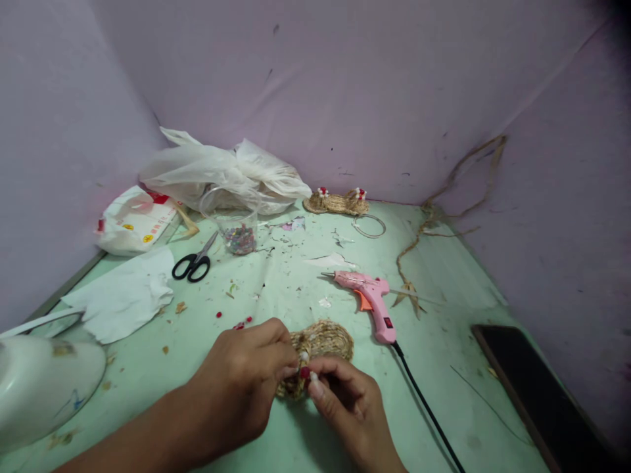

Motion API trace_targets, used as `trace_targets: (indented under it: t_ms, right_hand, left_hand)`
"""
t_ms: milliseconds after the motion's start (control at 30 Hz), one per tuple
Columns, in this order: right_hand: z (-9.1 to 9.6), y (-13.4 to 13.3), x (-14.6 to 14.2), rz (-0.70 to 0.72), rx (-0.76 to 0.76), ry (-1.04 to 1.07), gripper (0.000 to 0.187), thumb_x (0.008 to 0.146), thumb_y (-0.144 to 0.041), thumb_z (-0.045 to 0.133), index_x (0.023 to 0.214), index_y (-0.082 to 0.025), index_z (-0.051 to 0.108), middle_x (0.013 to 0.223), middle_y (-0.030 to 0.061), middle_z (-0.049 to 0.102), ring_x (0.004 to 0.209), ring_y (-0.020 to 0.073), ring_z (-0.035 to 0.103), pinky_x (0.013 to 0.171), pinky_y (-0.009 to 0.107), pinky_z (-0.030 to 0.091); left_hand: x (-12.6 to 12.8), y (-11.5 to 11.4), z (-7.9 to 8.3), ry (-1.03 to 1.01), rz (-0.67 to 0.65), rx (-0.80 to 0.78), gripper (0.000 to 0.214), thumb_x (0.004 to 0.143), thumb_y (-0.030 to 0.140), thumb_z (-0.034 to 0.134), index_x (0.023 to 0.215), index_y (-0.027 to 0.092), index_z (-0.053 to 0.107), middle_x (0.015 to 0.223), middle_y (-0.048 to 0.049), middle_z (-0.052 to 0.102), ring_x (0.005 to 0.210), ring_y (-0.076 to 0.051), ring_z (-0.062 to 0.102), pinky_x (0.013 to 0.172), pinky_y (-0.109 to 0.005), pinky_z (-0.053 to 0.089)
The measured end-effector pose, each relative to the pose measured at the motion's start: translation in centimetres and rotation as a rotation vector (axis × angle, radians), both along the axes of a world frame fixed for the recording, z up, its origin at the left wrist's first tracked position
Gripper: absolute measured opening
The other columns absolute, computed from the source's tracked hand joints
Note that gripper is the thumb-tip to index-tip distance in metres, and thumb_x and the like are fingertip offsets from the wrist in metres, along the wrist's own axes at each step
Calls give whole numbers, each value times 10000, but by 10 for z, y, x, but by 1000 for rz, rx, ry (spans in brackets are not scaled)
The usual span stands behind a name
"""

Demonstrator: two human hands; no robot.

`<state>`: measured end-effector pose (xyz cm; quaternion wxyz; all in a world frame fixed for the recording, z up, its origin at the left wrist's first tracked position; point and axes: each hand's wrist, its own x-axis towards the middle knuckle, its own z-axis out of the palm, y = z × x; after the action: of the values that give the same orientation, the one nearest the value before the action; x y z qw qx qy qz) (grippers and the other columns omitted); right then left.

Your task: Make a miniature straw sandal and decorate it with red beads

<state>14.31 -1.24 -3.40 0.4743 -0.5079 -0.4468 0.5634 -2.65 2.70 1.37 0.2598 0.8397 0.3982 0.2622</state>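
Observation:
Low in the middle lies a small woven straw piece [329, 341], shaped like a little slipper, with white beads [304, 357] on it. My left hand [246, 374] is closed over its left part, the fingertips pressed together there and partly hidden. My right hand [345, 401] pinches a dark red bead [305, 372] between thumb and forefinger, against the straw. A few loose red beads [219, 315] lie beyond my left hand. Right of the straw piece rests a pink glue gun [367, 289] on its side, nozzle pointing left.
Black-handled scissors [192, 266], a clear cup of beads [240, 238] and white plastic bags [231, 174] stand back left. A finished-looking straw piece [335, 203], a wire ring [369, 226] and braided straw [414, 243] lie behind. A phone [537, 394] is right; a white bowl [49, 387] left.

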Motion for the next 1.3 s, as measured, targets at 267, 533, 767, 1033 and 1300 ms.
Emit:
trace_targets:
  t_ms: [267, 533, 767, 1033, 1300]
  right_hand:
    - [13, 6, 5, 8, -64, 79, 233, 716, -405, 688, 827, -206, 733, 767, 49, 712, 709, 188, 625, 691, 304, 497]
    - [16, 4, 0, -8, -181, 158, 323, 699, -365, 725, 1000, -253, 697, 1024, 79, 715, 861, 227, 674, 826, 391, 517]
    - [43, 32, 81, -191, 21, -789, 422, 672, -493, 665, 1011, -241, 677, 1055, 99, 696, 964, 304, 635, 739, 374, 529]
    - [31, 81, 107, -33, -226, -1099, 409, 609, -535, 651, 800, -175, 680, 677, 75, 714, 676, 282, 659, 592, 348, 451]
    - [25, 81, 102, -78, -264, -558, 112, 627, -298, 628, 616, -188, 612, 509, 21, 611, 508, 186, 596, 470, 274, 449]
  left_hand:
    - [-8, 14, 12, -114, 111, -49, 203, 835, 96, 452, 893, 173, 630, 789, -19, 609, 707, -114, 580, 643, -233, 450]
    - [-14, 27, 14, 96, 357, -212, 185, 773, 114, 482, 760, 169, 657, 780, -30, 665, 734, -165, 598, 683, -294, 452]
    - [-23, 14, -5, 7, 495, -319, 172, 764, 167, 479, 733, 161, 648, 666, -8, 642, 600, -135, 558, 563, -235, 419]
    - [-7, -13, -17, 9, 270, -530, 81, 716, 163, 525, 674, 173, 594, 549, 52, 463, 498, -93, 416, 465, -195, 312]
    - [1, -11, -30, -130, 300, -494, 140, 729, 173, 509, 613, 147, 584, 589, 37, 472, 547, -91, 421, 506, -203, 327]
